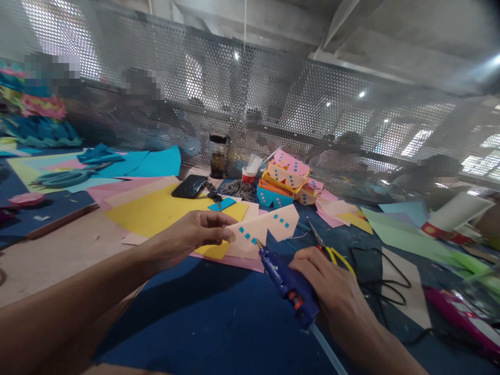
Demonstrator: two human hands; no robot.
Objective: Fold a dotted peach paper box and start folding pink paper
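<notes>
My left hand (203, 234) pinches the left end of a peach paper cutout (250, 229), which has a notch in its lower edge and several small blue squares on it. In my right hand (328, 281) is a blue hot glue gun (289, 286), its body gripped from the right side. The gun's metal nozzle points up and left, at or just in front of the paper near the blue squares; whether it touches I cannot tell. A clear glue stick (327, 348) sticks out of the gun's rear.
Yellow-handled scissors (336, 256) and a black cable (385, 284) lie right of my right hand. Decorated paper pieces (287, 174) are stacked behind, beside a paper cup (249, 175), a phone (190, 186) and a dark jar (217, 156). A perforated metal screen (273, 88) stands behind.
</notes>
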